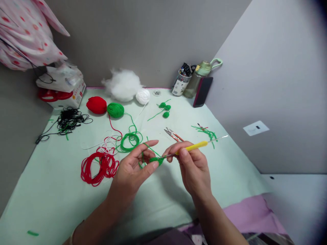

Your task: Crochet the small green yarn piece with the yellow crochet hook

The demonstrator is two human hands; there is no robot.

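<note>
My left hand (135, 168) pinches a small green crochet piece (156, 160) between thumb and fingers, with green yarn looped over the raised index finger. My right hand (191, 163) grips a yellow-handled crochet hook (196, 146), whose tip is in the green piece. The yarn trails back to a loose green coil (130, 139) and a green yarn ball (115, 110) farther back on the pale green table (51, 190).
A red yarn ball (96, 104), red loose yarn (98, 166), black thread tangle (68, 119), white stuffing (122, 85), white yarn ball (142, 96), small green crocheted pieces (165, 109), snips (173, 134), green scraps (206, 132), pen cup (181, 81), bottle (200, 75), phone (203, 91).
</note>
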